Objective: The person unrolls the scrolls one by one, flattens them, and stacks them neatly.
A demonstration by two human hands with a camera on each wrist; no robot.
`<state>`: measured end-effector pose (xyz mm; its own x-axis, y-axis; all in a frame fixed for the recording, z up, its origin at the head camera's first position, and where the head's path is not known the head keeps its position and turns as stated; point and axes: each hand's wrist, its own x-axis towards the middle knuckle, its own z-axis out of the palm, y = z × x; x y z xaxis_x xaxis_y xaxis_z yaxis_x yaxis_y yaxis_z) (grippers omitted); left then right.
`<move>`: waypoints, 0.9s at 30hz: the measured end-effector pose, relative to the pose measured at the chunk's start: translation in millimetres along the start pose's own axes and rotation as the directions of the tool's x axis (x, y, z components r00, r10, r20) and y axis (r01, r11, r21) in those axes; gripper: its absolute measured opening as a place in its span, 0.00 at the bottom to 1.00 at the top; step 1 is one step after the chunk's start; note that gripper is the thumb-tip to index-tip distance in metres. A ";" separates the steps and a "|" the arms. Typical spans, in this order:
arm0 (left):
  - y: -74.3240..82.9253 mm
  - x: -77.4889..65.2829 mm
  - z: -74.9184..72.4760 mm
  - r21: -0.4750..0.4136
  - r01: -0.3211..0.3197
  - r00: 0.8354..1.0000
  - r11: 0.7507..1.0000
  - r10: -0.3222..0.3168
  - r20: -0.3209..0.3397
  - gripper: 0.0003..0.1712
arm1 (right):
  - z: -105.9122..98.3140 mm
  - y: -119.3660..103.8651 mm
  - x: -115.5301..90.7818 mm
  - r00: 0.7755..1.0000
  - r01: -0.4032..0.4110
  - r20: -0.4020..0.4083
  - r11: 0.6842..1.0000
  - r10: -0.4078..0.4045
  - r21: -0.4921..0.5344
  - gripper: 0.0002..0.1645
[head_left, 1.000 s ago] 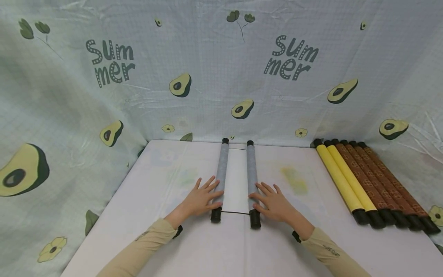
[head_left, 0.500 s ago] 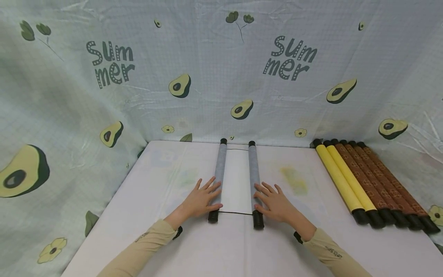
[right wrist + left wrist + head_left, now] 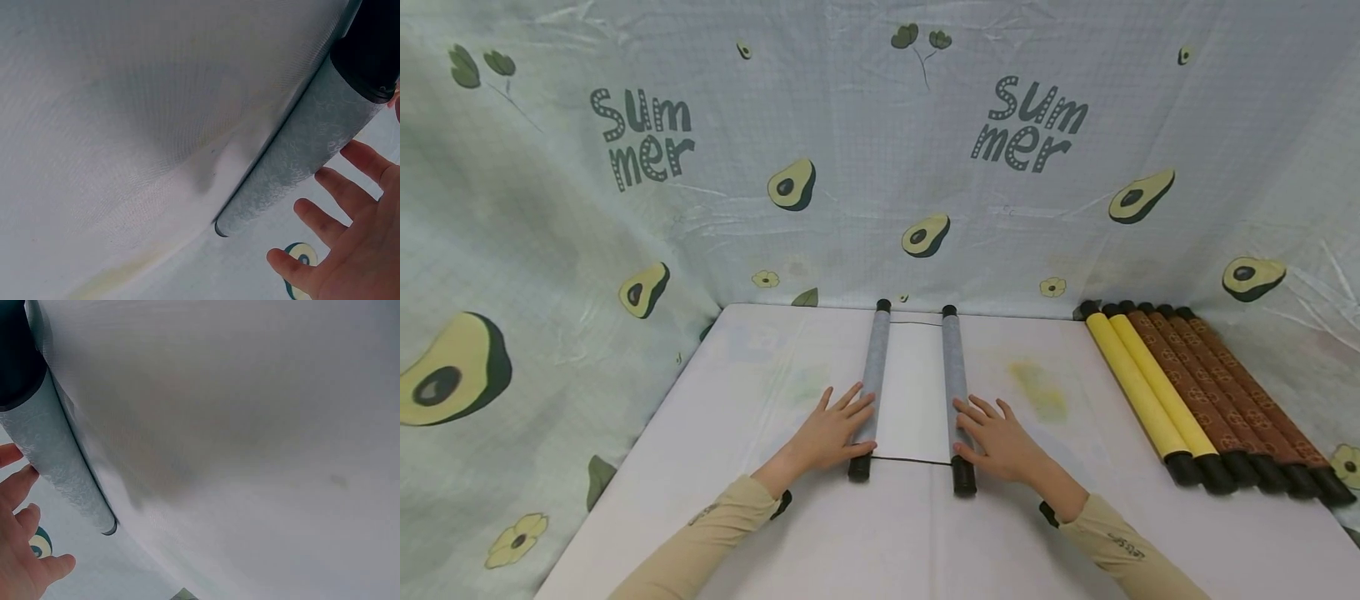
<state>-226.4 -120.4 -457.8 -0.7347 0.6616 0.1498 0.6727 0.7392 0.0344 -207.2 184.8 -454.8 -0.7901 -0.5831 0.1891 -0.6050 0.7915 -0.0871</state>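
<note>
A scroll lies partly unrolled in the middle of the table, its white sheet (image 3: 913, 392) showing between two grey-blue rolls with black end caps. My left hand (image 3: 826, 435) rests its spread fingers on the left roll (image 3: 876, 346), close to its near end. On the right roll (image 3: 953, 346), my right hand (image 3: 1000, 442) lies in the same way, fingers extended. The left wrist view has the left hand (image 3: 25, 540) with fingertips at the patterned roll (image 3: 59, 450). In the right wrist view, spread fingers of the right hand (image 3: 353, 234) reach the other roll (image 3: 297, 153).
Along the table's right side lie two yellow rolls (image 3: 1138, 383) and several brown patterned rolls (image 3: 1217, 387), all black-capped and side by side. A white cloth covers the table (image 3: 895, 542). Behind it hangs a curtain (image 3: 850, 108) with avocado prints.
The two rolls have moved apart, the left one leftward and the right one rightward, and more white sheet shows between them. Both hands have shifted slightly outward with them.
</note>
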 end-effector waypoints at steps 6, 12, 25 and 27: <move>-1.1 -2.4 -1.5 0.002 -0.002 1.000 1.000 0.002 -0.010 0.33 | 3.1 2.9 -0.5 1.000 -0.009 0.005 1.000 0.009 -0.003 0.24; -1.0 -6.1 -1.5 -0.024 0.003 1.000 1.000 -0.003 -0.005 0.25 | 3.3 4.3 -2.6 1.000 -0.019 0.016 1.000 0.019 -0.001 0.22; -0.8 -11.4 1.4 -0.044 -0.003 1.000 0.999 0.005 0.027 0.23 | -0.6 1.8 -6.6 1.000 -0.004 0.003 1.000 0.004 0.011 0.21; -1.1 -11.8 1.2 -0.039 -0.005 1.000 0.999 0.006 0.026 0.23 | -0.3 1.8 -7.3 1.000 -0.006 0.001 1.000 0.006 0.010 0.20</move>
<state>-218.5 -128.9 -460.8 -0.7324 0.6695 0.1240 0.6795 0.7301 0.0722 -202.5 190.6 -456.1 -0.7941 -0.5782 0.1871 -0.6008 0.7934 -0.0982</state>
